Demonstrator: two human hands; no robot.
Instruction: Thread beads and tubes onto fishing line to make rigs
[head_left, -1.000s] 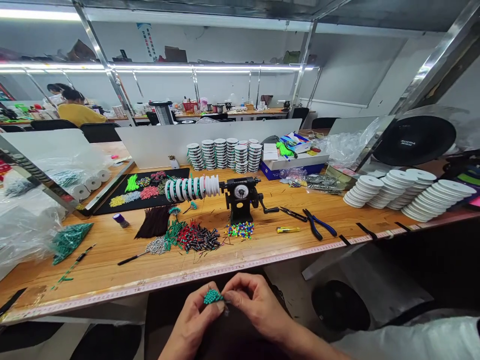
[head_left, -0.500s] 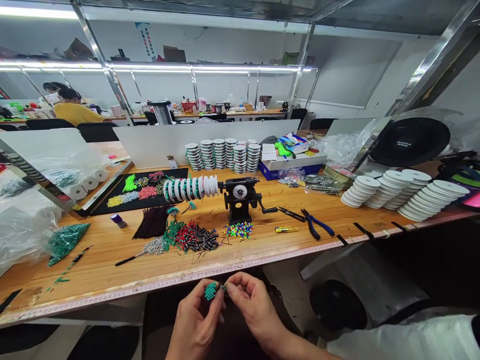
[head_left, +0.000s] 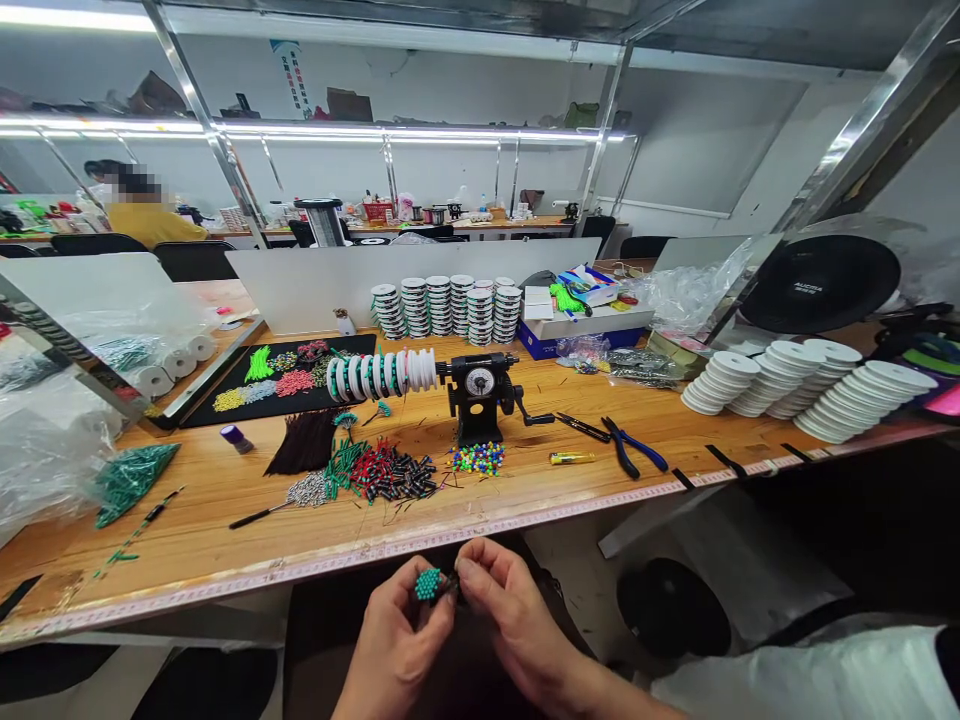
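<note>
My left hand (head_left: 401,640) is closed around a tight bundle of teal-tipped pieces (head_left: 428,584), whose round ends face up. Fingers pinched together, my right hand (head_left: 510,610) meets the dark stem side of the bundle; what it grips there is too small to make out. Both hands are in front of the table's edge, below the tabletop. Closest on the table lie a mixed pile of red, black and green small tubes (head_left: 386,470) and a heap of coloured beads (head_left: 480,459).
A black hand-cranked winder (head_left: 480,400) carries white spools (head_left: 382,374). Pliers (head_left: 626,450), tweezers (head_left: 583,428) and a yellow tool (head_left: 571,458) lie to its right. Stacked white discs (head_left: 862,400) stand far right, filled spools (head_left: 450,308) behind. A person in yellow (head_left: 154,225) sits beyond.
My left hand and the bundle have shifted slightly right. My right hand has moved slightly up and right; the small green piece seen at its fingertips is no longer visible.
</note>
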